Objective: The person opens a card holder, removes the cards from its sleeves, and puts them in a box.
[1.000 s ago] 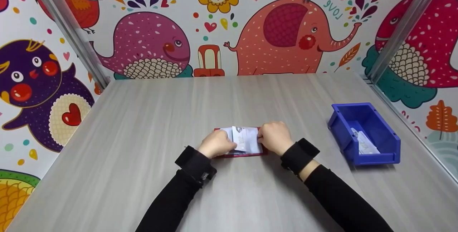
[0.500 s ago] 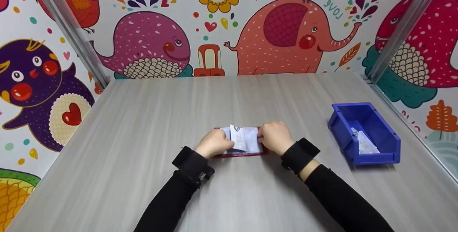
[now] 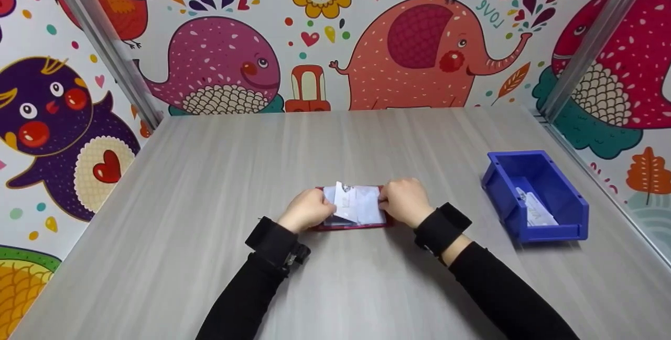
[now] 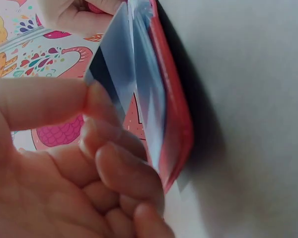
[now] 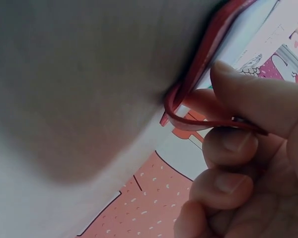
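A red card holder (image 3: 352,228) with clear plastic sleeves (image 4: 148,74) lies spread on the table in front of the person. My left hand (image 3: 306,210) pinches the edge of a white card (image 3: 343,201) between thumb and index finger. The card stands tilted up from the sleeves, and a dark stripe shows on its underside in the left wrist view. At the holder's right end, my right hand (image 3: 406,202) grips it with curled fingers. Its red strap (image 5: 201,124), with a small snap, bends back between the fingers in the right wrist view.
A blue plastic bin (image 3: 555,232) stands to the right on the grey wood-patterned table (image 3: 236,172), with white cards (image 3: 538,211) inside. Printed cartoon walls (image 3: 220,67) with metal posts (image 3: 99,41) border the table at the back and sides.
My left hand has moved a little to the left with the card's edge, and the card now tilts up more steeply. My right hand stays at the holder's right end.
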